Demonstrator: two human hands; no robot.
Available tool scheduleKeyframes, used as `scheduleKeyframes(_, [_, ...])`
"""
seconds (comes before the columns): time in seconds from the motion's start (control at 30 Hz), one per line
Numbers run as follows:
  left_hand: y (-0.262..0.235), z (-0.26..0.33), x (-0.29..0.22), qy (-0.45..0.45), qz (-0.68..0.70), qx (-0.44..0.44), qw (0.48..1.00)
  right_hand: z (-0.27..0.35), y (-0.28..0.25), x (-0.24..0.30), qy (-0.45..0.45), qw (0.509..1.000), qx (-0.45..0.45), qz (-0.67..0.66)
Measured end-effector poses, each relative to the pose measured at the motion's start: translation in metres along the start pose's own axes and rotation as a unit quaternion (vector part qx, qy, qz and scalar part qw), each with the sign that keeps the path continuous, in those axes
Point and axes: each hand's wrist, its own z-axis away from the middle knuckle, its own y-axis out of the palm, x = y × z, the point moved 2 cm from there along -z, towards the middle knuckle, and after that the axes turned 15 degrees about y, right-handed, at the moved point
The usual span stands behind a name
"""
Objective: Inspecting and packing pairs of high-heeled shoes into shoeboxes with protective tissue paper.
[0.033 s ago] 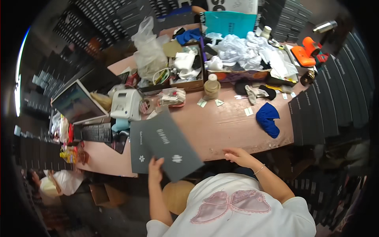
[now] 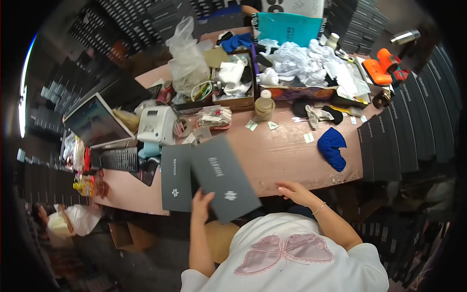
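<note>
At the near edge of the pink table (image 2: 292,160), the left hand (image 2: 202,204) grips the lower left corner of a flat dark grey box (image 2: 224,177), matte card, rectangular, with small pale marks on its face; fingers lie on top, and whether a thumb is tucked under cannot be told. The box is tilted and overhangs the table edge, partly overlapping a second grey box (image 2: 175,179) of the same finish that lies flat just to its left. The right hand (image 2: 297,191) rests open near the table edge, fingers loosely spread, holding nothing, apart from the box; a thin bracelet sits at its wrist. Further back: a white boxy label printer (image 2: 156,125), a black keyboard (image 2: 119,158) and a tilted monitor (image 2: 96,121) to the left. A crumpled clear plastic bag (image 2: 186,53) stands upright behind the printer. A squat roll of tan tape (image 2: 265,107) stands near mid-table. A soft blue cloth (image 2: 332,147) lies bunched at right. Small white paper slips (image 2: 308,137) are scattered flat on the surface. Stacks of dark flat boxes (image 2: 413,126) line the right side.
</note>
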Motion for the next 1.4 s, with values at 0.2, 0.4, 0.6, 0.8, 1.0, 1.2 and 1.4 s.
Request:
scheduleKeyframes(0.2, [0.151, 0.009, 0.098, -0.051, -0.077, -0.036, 0.995, -0.057, -0.051, -0.026, 0.123, 0.979, -0.124, 0.102])
scheduleKeyframes(0.4, [0.216, -0.008, 0.043, -0.217, 0.201, 0.014, 0.955, -0.024, -0.134, 0.0, 0.166, 0.969, 0.008, -0.185])
scheduleKeyframes(0.6, [0.176, -0.025, 0.011, 0.037, -0.002, 0.057, 0.998, 0.005, -0.062, 0.02, 0.041, 0.99, 0.001, -0.134])
scheduleKeyframes(0.8, [0.07, -0.047, -0.007, 0.049, -0.438, 0.036, 0.897, -0.005, -0.03, 0.032, -0.28, 0.881, -0.142, 0.354])
scheduleKeyframes(1.0, [0.236, -0.056, 0.018, 0.368, -0.394, 0.283, 0.794, -0.066, -0.105, -0.025, -0.16, 0.769, -0.294, 0.545])
scheduleKeyframes(1.2, [0.298, -0.092, 0.078, 0.36, -0.538, 0.356, 0.675, -0.063, -0.091, -0.008, -0.025, 0.811, -0.245, 0.531])
scheduleKeyframes(1.4, [0.282, -0.084, 0.059, 0.292, -0.602, 0.39, 0.633, -0.065, -0.094, -0.001, -0.03, 0.874, -0.257, 0.411])
